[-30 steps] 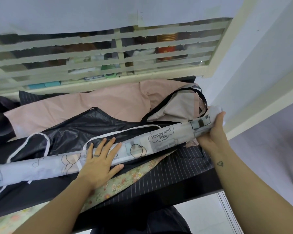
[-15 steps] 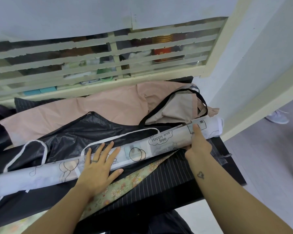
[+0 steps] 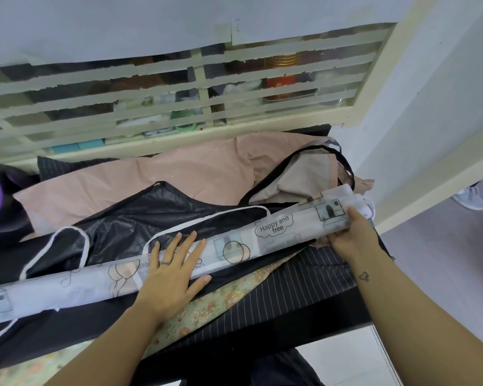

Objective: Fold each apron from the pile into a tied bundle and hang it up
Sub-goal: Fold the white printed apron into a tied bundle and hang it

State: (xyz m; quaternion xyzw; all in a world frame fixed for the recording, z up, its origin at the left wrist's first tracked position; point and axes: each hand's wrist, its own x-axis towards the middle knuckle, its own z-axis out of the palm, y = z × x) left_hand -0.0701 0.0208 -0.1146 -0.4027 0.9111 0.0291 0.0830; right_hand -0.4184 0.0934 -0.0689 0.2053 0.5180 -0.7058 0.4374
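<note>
A: Where is the apron now?
B: The white printed apron (image 3: 276, 232) lies as a long narrow strip across the black apron (image 3: 129, 224), on top of the pile.
A: And the hands?
B: The left hand (image 3: 173, 271) presses its middle with flat, spread fingers. The right hand (image 3: 349, 235) pinches the right end, thumb above and fingers below.
A: How far is the work?
B: Early, I judge. The strip is folded lengthwise, but not yet bundled, tied or hung. The pink apron (image 3: 179, 176) and the floral apron (image 3: 221, 299) lie unfolded.
</note>
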